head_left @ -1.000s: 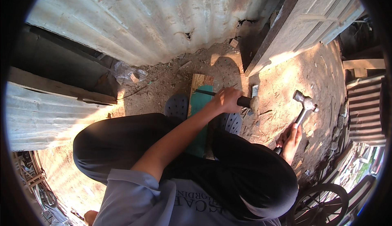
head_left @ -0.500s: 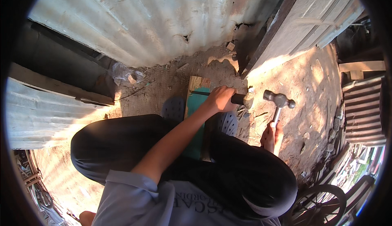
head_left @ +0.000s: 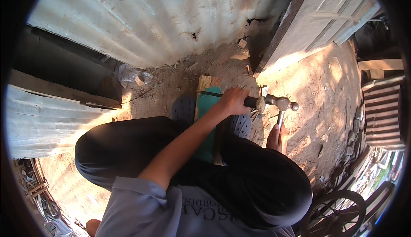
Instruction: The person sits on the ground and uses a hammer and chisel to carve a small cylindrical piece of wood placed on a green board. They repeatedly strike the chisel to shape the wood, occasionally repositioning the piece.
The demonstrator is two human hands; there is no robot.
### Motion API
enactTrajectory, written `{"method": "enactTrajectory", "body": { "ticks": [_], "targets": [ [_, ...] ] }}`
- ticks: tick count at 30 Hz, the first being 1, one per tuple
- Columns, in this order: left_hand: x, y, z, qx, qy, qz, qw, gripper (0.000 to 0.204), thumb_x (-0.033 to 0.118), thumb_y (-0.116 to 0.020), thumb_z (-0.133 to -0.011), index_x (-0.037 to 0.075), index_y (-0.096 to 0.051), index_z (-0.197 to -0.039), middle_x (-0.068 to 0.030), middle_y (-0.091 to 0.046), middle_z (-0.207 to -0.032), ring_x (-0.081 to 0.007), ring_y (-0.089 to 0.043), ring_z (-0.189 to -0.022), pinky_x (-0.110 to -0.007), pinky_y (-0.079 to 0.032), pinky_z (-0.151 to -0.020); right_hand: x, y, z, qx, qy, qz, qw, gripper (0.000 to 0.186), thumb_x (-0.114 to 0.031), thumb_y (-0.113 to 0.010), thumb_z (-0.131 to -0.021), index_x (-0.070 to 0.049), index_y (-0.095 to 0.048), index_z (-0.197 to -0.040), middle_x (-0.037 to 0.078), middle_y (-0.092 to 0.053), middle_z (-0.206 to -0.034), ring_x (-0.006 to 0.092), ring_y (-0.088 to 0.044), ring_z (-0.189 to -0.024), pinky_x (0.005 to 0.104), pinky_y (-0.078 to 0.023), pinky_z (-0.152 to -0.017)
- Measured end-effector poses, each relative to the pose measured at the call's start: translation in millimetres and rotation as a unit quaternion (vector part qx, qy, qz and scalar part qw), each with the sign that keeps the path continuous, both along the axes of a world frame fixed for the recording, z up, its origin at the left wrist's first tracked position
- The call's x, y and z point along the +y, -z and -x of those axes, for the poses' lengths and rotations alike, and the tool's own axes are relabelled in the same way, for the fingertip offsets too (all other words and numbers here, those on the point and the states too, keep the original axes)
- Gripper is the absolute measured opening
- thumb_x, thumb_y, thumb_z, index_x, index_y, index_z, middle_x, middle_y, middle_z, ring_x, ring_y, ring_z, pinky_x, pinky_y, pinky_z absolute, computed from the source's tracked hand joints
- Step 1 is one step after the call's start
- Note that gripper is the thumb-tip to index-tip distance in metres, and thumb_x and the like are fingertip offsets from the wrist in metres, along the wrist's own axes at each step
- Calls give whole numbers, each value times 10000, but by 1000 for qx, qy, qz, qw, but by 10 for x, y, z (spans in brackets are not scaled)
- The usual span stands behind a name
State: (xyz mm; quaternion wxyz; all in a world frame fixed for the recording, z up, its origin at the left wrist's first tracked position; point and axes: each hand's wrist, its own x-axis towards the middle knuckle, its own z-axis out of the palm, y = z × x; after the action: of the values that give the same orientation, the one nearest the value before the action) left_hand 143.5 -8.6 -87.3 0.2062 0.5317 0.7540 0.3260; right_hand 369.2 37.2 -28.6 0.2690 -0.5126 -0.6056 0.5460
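Note:
My left hand [head_left: 234, 101] is closed round a chisel [head_left: 250, 102] with a black handle and a long dark blade [head_left: 212, 93], lying sideways over the top part of a wooden board [head_left: 207, 110] painted teal, which stands between my grey perforated clogs [head_left: 184, 107]. My right hand [head_left: 277, 138] grips the shaft of a ball-peen hammer [head_left: 282, 103]. The hammer's flat face is at the chisel handle's worn butt; whether they touch, I cannot tell. My left forearm crosses over my dark-clad left leg, and the board's lower part is hidden.
Corrugated metal sheet [head_left: 162, 23] stands ahead, with a panelled door [head_left: 325, 14] to its right and small wood blocks [head_left: 242, 43] at its foot. A dark recess with a beam [head_left: 60, 89] is on the left. Corrugated pieces [head_left: 381, 113] and a spoked wheel [head_left: 334, 213] lie at right.
The hammer has swung leftward in my right hand, from well out to the right up to the chisel's handle end. My left hand and the chisel have shifted only slightly.

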Motion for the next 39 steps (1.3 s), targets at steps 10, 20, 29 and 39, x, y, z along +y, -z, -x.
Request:
{"method": "enactTrajectory", "body": {
  "ticks": [10,20,29,39],
  "targets": [
    [-133,-135,14,-7,55,54,997,398,216,-730,-629,52,-658,-985,-176,-666,-904,-368,-623,-920,-447,-502,-798,99,-252,-196,55,-11,58,997,286,-327,-448,-1015,-127,-415,-814,-62,-301,-569,33,-260,-409,214,-198,-355],
    [-179,-129,32,-31,46,4,998,340,198,-727,-615,54,-659,-916,-169,-665,-836,-369,-633,-867,-439,-507,-759,155,-411,-184,59,-27,9,998,323,-351,-415,-1019,-109,-403,-805,-41,-313,-554,47,-272,-387,227,-236,-334],
    [-147,-230,-8,-22,57,-21,998,307,192,-710,-616,59,-667,-890,-180,-657,-821,-380,-629,-852,-447,-506,-742,173,-499,-160,76,-46,5,996,302,-340,-414,-1020,-115,-405,-819,-40,-314,-553,48,-273,-391,222,-246,-338],
    [-215,-209,2,-76,45,-23,996,312,190,-706,-615,48,-662,-889,-172,-661,-827,-378,-630,-846,-442,-505,-730,139,-531,-166,73,-46,5,996,296,-341,-418,-1018,-115,-406,-827,-45,-298,-556,48,-262,-392,223,-242,-339]
  ]
}}
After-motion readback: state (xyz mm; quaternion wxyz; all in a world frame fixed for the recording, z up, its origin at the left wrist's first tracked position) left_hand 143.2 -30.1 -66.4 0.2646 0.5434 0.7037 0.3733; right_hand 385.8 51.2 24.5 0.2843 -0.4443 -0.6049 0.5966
